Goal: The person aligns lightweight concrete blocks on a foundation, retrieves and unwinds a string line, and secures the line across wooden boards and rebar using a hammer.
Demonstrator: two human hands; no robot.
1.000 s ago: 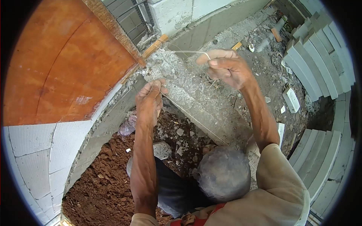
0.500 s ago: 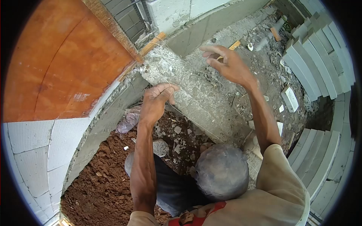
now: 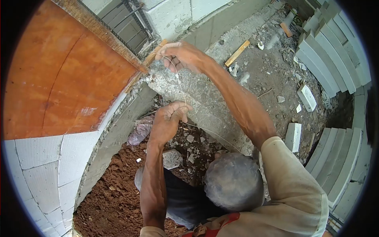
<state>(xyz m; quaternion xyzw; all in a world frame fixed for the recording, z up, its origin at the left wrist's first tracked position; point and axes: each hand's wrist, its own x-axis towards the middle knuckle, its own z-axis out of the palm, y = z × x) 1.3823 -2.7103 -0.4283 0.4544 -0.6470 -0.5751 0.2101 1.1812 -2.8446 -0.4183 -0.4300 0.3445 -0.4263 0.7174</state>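
Observation:
A thin pale string (image 3: pixel 215 133) runs from beside my knee up to my left hand (image 3: pixel 171 116), whose fingers are pinched on it over the concrete ledge. From there the string rises to my right hand (image 3: pixel 179 57), which is beside a small wooden stick (image 3: pixel 156 52) at the corner of the orange board (image 3: pixel 75 75). The right fingers are curled and slightly blurred, with the string passing by them; whether they grip it cannot be made out.
Grey blocks (image 3: pixel 329 55) are stacked at the right, with more (image 3: pixel 335 158) below them. Reddish soil (image 3: pixel 114 197) lies at the lower left. A wood strip (image 3: pixel 237 53) and rubble lie beyond the concrete ledge (image 3: pixel 209 102). A plastic bag (image 3: pixel 140 133) is beside the wall.
My right hand has swung left from over the rubble to the wooden stick. My left hand keeps its pinch on the string and has shifted slightly. The view has tilted a little.

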